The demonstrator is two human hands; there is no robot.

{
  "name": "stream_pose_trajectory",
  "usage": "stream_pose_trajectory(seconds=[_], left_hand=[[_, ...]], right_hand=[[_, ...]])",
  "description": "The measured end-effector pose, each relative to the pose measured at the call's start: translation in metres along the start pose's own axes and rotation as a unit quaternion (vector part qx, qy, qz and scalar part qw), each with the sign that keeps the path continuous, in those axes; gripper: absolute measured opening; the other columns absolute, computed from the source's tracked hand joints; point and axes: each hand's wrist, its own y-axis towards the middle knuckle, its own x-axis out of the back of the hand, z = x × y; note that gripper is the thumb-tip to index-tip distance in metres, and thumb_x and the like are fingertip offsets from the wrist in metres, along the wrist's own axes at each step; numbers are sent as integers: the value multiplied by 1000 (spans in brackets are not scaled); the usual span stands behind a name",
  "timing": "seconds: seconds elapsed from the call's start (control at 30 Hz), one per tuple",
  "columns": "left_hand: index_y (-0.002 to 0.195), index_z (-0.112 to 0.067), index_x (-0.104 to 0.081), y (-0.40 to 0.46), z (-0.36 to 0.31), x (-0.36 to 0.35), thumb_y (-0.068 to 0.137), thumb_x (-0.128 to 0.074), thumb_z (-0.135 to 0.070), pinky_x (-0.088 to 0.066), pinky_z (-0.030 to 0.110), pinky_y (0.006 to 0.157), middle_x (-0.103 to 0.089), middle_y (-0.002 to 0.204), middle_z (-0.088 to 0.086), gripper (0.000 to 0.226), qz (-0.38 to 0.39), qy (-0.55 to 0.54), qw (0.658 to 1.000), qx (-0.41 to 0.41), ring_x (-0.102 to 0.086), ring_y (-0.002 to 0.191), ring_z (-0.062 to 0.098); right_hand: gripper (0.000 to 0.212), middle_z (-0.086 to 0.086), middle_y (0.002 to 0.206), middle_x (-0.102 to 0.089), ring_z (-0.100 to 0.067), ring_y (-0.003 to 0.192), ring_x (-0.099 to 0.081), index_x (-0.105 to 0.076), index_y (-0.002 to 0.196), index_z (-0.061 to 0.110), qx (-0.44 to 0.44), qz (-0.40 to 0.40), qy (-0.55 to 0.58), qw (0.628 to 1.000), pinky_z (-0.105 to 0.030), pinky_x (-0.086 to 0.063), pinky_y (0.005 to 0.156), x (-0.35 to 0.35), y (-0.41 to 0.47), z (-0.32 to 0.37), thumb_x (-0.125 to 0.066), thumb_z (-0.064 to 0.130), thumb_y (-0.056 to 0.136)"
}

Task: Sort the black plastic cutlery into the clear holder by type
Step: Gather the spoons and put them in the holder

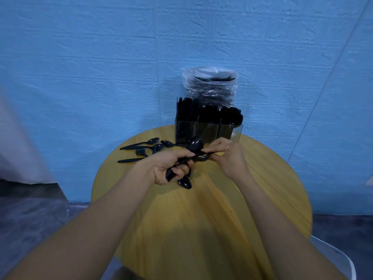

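My left hand (169, 168) grips a bunch of black plastic spoons (194, 146) above the round wooden table (201, 219); bowls stick out both above and below the fist. My right hand (228, 156) pinches one of those spoons by its handle, right beside the left hand. Several loose black spoons (147, 147) lie on the table's far left. The clear holder (207, 124) stands at the table's far edge, its three compartments packed with black cutlery.
Behind the holder stands a clear plastic bag (212, 85) holding more black cutlery. A blue wall rises behind the table. A white chair edge (343, 257) shows at lower right, and a pale cloth (18, 138) hangs at the left.
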Motion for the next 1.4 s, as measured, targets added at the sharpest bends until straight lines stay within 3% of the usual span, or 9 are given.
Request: stream_pose_trajectory(seconds=[0.27, 0.47, 0.53, 0.63, 0.8, 1.0, 1.1, 1.27, 1.4], left_hand=[[86, -4, -53, 4, 1, -2, 94, -52, -10, -26, 11, 31, -50, 62, 3, 10, -49, 95, 989, -100, -33, 40, 4], [80, -11, -52, 5, 7, -11, 95, -53, -10, -26, 16, 37, -49, 64, 1, 15, -114, 214, 952, -186, -35, 47, 7], [78, -14, -50, 7, 8, -11, 95, -53, -10, -27, 16, 39, -44, 62, 0, 18, -127, 240, 940, -209, -34, 47, 8], [75, -15, -48, 9, 10, -15, 96, -51, -9, -29, 15, 38, -44, 56, -2, 22, -141, 259, 924, -243, -39, 40, 5], [78, -9, -49, 10, 14, -17, 95, -51, -10, -36, 20, 48, -51, 63, 3, 17, -149, 345, 879, -294, -46, 55, 12], [98, -8, -57, 10, 21, -15, 94, -53, -18, -51, 43, 76, -65, 88, 10, 12, -184, 406, 833, -329, -61, 80, 23], [98, -12, -57, 10, 23, -13, 94, -53, -21, -51, 47, 81, -67, 92, 10, 11, -189, 415, 822, -340, -64, 85, 27], [102, -10, -56, 3, 25, -16, 97, -50, -21, -51, 39, 74, -67, 89, 9, 14, -143, 398, 834, -354, -63, 79, 22], [107, -6, -56, -2, 26, -17, 99, -42, -30, -38, 31, 56, -51, 64, 2, 29, -109, 355, 859, -353, -46, 59, 18]], right_hand=[[23, 18, 87, -67, -4, 93, -59, -75, 93, 25, 35, -24, -77, 996, -19, -43, 85, 13, 1, -5, -71, 7, 80], [25, -1, 80, -67, -9, 69, -57, -66, 115, 8, -54, -63, -115, 990, -19, -41, 62, 20, 0, 9, -51, 13, 97], [26, -6, 77, -62, -14, 68, -54, -67, 97, 7, -83, -19, -124, 989, -19, -35, 61, 16, 0, 18, -43, 17, 100], [41, -2, 61, -36, -11, 52, -33, -43, 65, 13, -183, 34, -41, 982, -17, -27, 46, 6, -2, 34, -32, 22, 103], [19, -3, 73, -41, -15, 63, -39, -52, 93, 8, -331, 41, 76, 940, -32, -46, 57, -9, 2, 49, -36, 12, 102], [15, -8, 72, -54, -15, 57, -50, -58, 102, 1, -414, 15, 256, 873, -29, -52, 40, -9, 10, 57, -43, 4, 99], [13, -9, 80, -61, -17, 64, -57, -58, 96, 5, -426, 20, 298, 854, -33, -56, 51, -9, 12, 55, -45, 3, 98], [11, -13, 80, -63, -23, 71, -62, -58, 86, 2, -444, 5, 409, 797, -29, -56, 44, -3, 13, 51, -51, 0, 94], [13, -10, 82, -65, -19, 78, -62, -62, 85, 5, -421, -8, 421, 803, -26, -57, 51, -4, 11, 49, -53, -2, 92]])
